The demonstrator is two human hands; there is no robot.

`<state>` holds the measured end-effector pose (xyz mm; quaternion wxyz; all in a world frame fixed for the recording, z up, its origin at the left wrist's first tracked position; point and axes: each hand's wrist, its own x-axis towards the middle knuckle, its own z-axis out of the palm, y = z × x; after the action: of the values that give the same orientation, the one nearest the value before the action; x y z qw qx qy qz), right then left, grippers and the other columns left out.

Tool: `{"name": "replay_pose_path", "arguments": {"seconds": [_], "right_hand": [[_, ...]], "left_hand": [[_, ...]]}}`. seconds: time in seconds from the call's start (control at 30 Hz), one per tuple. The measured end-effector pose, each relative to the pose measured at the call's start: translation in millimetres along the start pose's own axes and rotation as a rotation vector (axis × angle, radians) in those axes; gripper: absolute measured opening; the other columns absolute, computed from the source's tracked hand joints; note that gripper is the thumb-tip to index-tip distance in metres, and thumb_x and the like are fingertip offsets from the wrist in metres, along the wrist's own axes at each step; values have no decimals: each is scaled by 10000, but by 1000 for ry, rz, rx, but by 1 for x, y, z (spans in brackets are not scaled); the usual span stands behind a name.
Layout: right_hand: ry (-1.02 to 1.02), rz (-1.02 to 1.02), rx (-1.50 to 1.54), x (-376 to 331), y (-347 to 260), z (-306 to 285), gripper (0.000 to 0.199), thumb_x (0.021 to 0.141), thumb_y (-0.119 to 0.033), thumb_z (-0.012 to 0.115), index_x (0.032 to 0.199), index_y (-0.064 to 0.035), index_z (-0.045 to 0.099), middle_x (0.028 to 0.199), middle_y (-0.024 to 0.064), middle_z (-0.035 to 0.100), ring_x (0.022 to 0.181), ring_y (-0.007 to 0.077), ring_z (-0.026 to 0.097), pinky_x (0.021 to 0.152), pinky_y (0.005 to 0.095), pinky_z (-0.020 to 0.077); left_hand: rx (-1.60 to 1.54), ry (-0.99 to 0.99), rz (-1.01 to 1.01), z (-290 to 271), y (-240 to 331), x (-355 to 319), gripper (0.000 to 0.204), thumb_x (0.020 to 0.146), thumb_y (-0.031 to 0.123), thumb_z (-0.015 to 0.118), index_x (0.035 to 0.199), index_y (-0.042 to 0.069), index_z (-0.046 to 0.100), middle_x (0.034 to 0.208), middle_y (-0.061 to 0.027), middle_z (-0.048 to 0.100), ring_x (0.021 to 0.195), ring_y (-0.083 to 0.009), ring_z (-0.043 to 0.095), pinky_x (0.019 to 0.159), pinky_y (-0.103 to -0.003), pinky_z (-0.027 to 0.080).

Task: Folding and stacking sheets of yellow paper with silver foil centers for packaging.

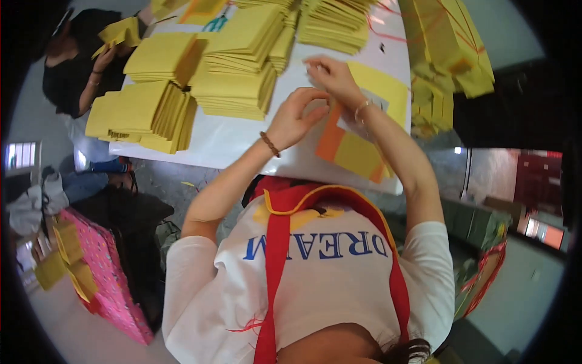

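My left hand (298, 116) is over the white table near its front edge, fingers curved, with a gap between them and the thumb. Nothing shows in that gap. Just beyond it, my right hand (332, 77) is bent inward with its fingertips drawn together; whether something thin is between them is too small to see. Under my right forearm lies a flat yellow and orange paper piece (354, 155) with a white sheet (377, 100) on it. Left of my hands stand piles of folded yellow paper pieces (233, 91).
More yellow piles (142, 112) cover the left of the white table (291, 159). Teal-handled scissors (216, 23) lie at the back. Red strings and yellow paper pieces (451, 48) hang off the right side. A co-worker's hand (104, 59) holds yellow paper at the far left.
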<state>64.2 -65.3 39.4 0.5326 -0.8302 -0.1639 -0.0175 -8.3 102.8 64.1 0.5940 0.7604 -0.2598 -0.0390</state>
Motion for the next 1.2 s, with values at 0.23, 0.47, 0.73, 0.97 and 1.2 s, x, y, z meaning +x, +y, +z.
{"name": "replay_pose_path", "arguments": {"seconds": [0.23,0.47,0.73,0.97,1.2], "right_hand": [[124,-12,100,-26,-33,-94,299,853,-193,592,1110,-42,596,929,16,618,843,82,545,737,223,436],[485,323,333,-143,36,-122,505,925,-248,459,1364,-47,314,1356,92,385,1223,168,378,981,287,332],[345,305,834,-176,40,-82,531,972,-320,307,1418,-61,177,1396,69,329,1265,165,328,1046,291,252],[396,300,761,-174,49,-92,632,908,-151,459,1411,20,118,1471,125,169,1328,204,220,1068,303,208],[393,266,784,-169,44,-91,655,860,-54,496,1413,-7,148,1439,123,230,1292,198,282,1047,301,256]], "left_hand": [[222,50,44,69,-30,-15,451,774,222,650,1160,32,514,1206,-188,468,1140,-336,420,957,-393,352],[-271,168,-423,81,-34,-31,685,847,262,617,1390,80,241,1373,-158,330,1235,-253,344,981,-375,347],[-368,345,-486,113,-17,-40,613,902,199,537,1382,6,208,1376,-193,306,1238,-248,362,1006,-335,336],[-453,199,-524,104,-2,-26,619,903,252,538,1382,13,226,1361,-154,351,1232,-206,379,1005,-316,335],[-473,95,-403,95,-14,10,643,948,344,413,1430,50,105,1476,-134,154,1345,-207,201,1080,-306,193]]}}
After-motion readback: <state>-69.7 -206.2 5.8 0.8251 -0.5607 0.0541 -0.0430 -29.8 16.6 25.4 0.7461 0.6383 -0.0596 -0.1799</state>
